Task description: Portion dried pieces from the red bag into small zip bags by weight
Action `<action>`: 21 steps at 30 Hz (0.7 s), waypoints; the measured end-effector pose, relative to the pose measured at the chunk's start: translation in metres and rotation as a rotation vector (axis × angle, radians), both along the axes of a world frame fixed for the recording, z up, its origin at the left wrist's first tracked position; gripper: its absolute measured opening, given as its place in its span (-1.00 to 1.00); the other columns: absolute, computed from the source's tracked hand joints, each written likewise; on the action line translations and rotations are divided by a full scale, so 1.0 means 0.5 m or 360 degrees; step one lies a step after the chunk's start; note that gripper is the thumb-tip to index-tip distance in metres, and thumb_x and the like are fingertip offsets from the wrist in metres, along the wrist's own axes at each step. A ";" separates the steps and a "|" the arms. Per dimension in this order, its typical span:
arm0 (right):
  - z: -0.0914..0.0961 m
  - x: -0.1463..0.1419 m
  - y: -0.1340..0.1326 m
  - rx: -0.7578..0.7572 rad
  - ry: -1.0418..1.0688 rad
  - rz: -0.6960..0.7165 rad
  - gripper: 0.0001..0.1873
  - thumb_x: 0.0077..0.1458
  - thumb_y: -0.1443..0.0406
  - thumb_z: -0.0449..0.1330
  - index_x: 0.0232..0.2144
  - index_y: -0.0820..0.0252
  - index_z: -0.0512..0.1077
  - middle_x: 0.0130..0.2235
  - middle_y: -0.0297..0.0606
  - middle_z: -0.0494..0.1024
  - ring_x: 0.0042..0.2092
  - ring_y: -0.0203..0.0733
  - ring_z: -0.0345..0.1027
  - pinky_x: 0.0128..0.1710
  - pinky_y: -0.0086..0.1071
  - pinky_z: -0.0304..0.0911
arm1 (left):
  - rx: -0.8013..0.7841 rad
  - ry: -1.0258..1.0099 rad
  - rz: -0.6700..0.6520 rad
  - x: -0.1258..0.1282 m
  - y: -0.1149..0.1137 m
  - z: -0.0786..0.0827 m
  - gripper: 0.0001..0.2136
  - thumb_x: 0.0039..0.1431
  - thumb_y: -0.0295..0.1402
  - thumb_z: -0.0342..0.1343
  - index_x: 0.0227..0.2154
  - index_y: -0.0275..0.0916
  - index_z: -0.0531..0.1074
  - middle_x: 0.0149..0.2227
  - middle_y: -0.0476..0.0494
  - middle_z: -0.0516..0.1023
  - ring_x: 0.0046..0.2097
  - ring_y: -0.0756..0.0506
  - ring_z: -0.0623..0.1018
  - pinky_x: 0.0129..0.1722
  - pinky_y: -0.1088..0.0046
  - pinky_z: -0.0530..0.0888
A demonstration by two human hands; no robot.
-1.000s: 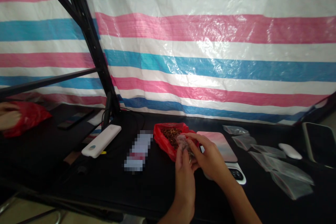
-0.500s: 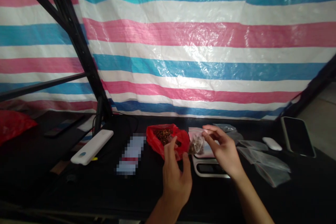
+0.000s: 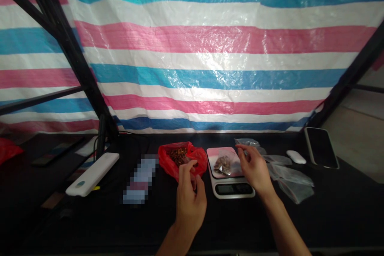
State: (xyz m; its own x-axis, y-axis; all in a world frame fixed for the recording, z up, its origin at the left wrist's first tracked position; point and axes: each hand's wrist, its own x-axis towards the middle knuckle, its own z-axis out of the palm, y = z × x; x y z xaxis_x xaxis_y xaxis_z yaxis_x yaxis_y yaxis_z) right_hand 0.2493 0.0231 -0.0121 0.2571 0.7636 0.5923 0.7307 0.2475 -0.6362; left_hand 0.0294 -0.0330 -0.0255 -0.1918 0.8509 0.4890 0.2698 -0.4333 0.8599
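A digital kitchen scale (image 3: pixel 210 176) lies on the black table with its display toward me. On its platform rests a small clear zip bag (image 3: pixel 222 164) of brownish dried pieces. My right hand (image 3: pixel 256 170) is at the scale's right edge, its fingers loosely bent and apart from the bag. Left of the scale sits a red plastic bag (image 3: pixel 168 164), its mouth spread around small dark brown bits (image 3: pixel 177 155). Just in front of that bag, my left hand (image 3: pixel 192 196) hovers with curled fingers and thumb apart, and I see nothing between them.
Several empty clear zip bags (image 3: pixel 295 186) lie right of the scale, near a white oval case (image 3: pixel 296 157) and a propped phone (image 3: pixel 322 148). Leftward are a white power bank (image 3: pixel 93 174) and a blurred-out item (image 3: pixel 141 180). Striped sheeting (image 3: pixel 210 60) hangs behind, beside a black frame post (image 3: pixel 75 60).
My right hand has let go of the filled zip bag, which now lies on the scale. The left hand has drawn slightly away from the red bag. The view has shifted to the right.
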 end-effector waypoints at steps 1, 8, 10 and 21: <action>-0.001 0.004 0.000 -0.0008 -0.0001 -0.0005 -0.55 0.29 0.02 0.05 -0.15 0.19 0.59 -0.20 -0.07 0.60 -0.34 -0.09 0.40 -0.19 -0.15 0.37 | 0.0011 0.0001 0.0005 -0.001 0.000 0.000 -0.75 0.31 -0.45 0.01 0.01 -0.16 0.43 -0.18 -0.14 0.45 -0.24 -0.09 0.50 -0.29 0.44 0.48; -0.011 0.021 -0.002 -0.0068 -0.0039 0.0014 -0.54 0.30 0.00 0.04 -0.17 0.17 0.59 -0.18 -0.05 0.63 -0.22 -0.01 0.49 -0.13 -0.14 0.38 | -0.0011 0.0035 -0.0077 -0.005 0.005 -0.003 -0.78 0.30 -0.46 0.02 -0.06 -0.18 0.47 -0.22 -0.13 0.51 -0.31 -0.07 0.50 -0.35 0.47 0.45; -0.013 0.022 -0.002 -0.0087 -0.0054 0.0025 -0.53 0.30 0.00 0.03 -0.17 0.18 0.59 -0.17 -0.05 0.63 -0.20 0.00 0.51 -0.12 -0.14 0.39 | -0.0006 0.0043 -0.0088 -0.005 0.005 -0.004 -0.79 0.29 -0.46 0.02 -0.07 -0.18 0.47 -0.25 -0.11 0.50 -0.33 -0.06 0.50 -0.37 0.48 0.44; -0.020 0.004 -0.005 -0.0212 -0.0142 0.0027 -0.61 0.31 0.09 0.05 -0.09 0.13 0.59 -0.10 -0.08 0.57 -0.09 0.06 0.52 0.01 -0.07 0.37 | -0.0008 0.0082 -0.0228 0.003 0.006 -0.017 -0.77 0.28 -0.49 0.02 -0.08 -0.15 0.47 -0.27 -0.08 0.50 -0.36 -0.04 0.48 -0.38 0.51 0.42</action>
State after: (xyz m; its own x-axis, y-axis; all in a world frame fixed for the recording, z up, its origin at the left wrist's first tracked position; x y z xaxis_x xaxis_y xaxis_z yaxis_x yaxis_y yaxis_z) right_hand 0.2513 0.0205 -0.0219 0.1942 0.8408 0.5053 0.7822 0.1781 -0.5970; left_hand 0.0310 -0.0302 -0.0341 -0.0427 0.8702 0.4908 0.2494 -0.4664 0.8487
